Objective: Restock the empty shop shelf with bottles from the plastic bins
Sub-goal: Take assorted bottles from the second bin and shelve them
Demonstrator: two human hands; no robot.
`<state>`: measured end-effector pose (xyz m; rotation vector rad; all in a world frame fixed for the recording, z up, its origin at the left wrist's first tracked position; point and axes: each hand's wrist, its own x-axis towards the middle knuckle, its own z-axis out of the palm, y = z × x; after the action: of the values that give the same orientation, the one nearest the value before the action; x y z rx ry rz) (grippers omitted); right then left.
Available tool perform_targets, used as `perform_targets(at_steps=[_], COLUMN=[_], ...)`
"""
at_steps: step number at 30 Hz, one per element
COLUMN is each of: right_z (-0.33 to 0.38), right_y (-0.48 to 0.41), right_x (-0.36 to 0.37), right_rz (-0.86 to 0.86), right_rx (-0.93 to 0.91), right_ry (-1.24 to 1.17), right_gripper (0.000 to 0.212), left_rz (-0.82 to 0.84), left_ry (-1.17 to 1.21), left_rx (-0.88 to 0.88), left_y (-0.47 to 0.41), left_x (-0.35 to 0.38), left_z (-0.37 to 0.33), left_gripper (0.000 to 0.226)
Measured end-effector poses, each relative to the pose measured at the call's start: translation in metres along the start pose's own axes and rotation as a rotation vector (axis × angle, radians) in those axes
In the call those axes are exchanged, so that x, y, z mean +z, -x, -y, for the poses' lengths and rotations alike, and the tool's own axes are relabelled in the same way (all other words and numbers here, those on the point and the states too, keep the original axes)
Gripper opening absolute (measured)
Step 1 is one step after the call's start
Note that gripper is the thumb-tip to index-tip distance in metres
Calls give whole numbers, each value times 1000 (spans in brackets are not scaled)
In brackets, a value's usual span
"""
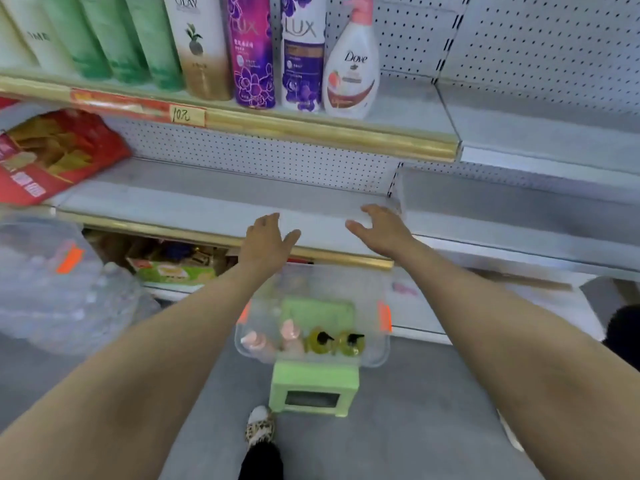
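Note:
A bare grey shelf [207, 199] runs across the middle of the view. My left hand [265, 237] and my right hand [381, 230] hover over its front edge, both with fingers spread and holding nothing. Below them a clear plastic bin [377, 355] rests on a green stool [313, 382]. In the bin stand pink pump bottles [289, 336] and two yellow bottles with black pumps [351, 342]. On the upper shelf [408, 109] stand a Dove bottle [349, 74], two Lux bottles [301, 53], an Olay bottle [201, 50] and green bottles [138, 39].
A red packet [52, 154] lies at the left end of the bare shelf. A second clear bin [45, 282] with an orange clip is at the left. My foot in a patterned slipper [259, 426] is on the grey floor. Boxes fill the bottom shelf [173, 268].

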<state>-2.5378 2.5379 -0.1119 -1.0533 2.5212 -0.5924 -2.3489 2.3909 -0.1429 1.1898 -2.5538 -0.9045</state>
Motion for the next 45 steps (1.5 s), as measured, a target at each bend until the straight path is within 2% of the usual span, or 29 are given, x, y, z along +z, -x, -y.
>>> perform_targets(at_steps=[9,19,22,26,32,38,41,45], right_z=[-67,-138,-157,-174,-181,-177,-178,-185], right_y=[12,21,20,17,-2,-30,-35,-29], right_x=[118,212,233,256,265,272,279,282], right_rz=[262,385,372,352,215,59,8,-18], right_rx=[248,477,502,455,424,463,483,471], right_ry=[-66,-145,-184,-172,-132,-262,-364,-423], right_gripper=[72,62,57,37,14,13,18,46], left_rz=[354,815,949,1108,1129,1143,1217,1290], left_ry=[53,85,50,30,38,13,-48,-84], left_rx=[-87,-77,-65,-27,-12,51,48,41], left_y=[6,-32,-54,-71,-80,-86,-85,-86], left_x=[100,189,217,249,263,277,282,292], left_z=[72,111,112,113,122,134,136,138], left_gripper=[68,63,58,43,46,48,49,52])
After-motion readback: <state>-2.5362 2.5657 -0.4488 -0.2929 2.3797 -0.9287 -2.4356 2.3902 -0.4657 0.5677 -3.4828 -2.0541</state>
